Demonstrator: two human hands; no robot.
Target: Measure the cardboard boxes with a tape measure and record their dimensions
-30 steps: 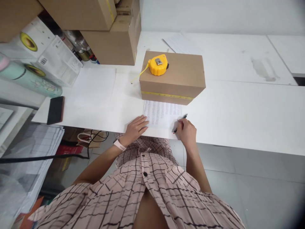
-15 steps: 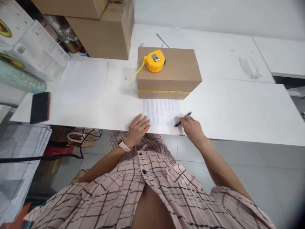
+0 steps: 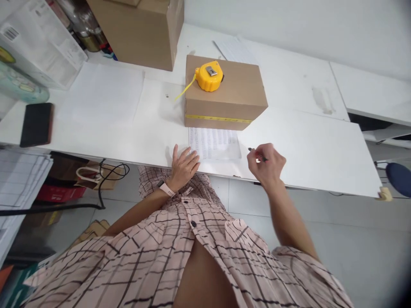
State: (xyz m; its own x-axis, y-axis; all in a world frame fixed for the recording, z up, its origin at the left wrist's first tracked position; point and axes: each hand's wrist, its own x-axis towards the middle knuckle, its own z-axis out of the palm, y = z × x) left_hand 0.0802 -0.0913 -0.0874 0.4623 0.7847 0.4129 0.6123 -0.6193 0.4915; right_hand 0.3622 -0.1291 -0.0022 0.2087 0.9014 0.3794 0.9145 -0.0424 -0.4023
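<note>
My left hand (image 3: 184, 166) lies flat with fingers spread at the table's front edge, its fingertips on the left side of a printed sheet (image 3: 218, 143). The back part of that sheet is hidden by a brown cardboard box (image 3: 226, 83). To the right of the sheet, my right hand (image 3: 267, 164) is curled round a dark pen (image 3: 264, 159) with a bit of red; the fingers cover most of it. On top of the box sits a yellow tape measure (image 3: 209, 77), and its yellow tape runs across the box's front face.
A phone (image 3: 37, 124) and a blank white sheet (image 3: 102, 94) lie on the left of the white table (image 3: 314, 149). Larger cardboard boxes (image 3: 144, 34) and a white carton (image 3: 41, 42) stand at the back left. Another paper (image 3: 236, 49) lies behind the box.
My right hand has gone from holding the pen low by the sheet's corner to a raised, curled grip farther right, with the pen turned. The left fingers have spread. The view has shifted.
</note>
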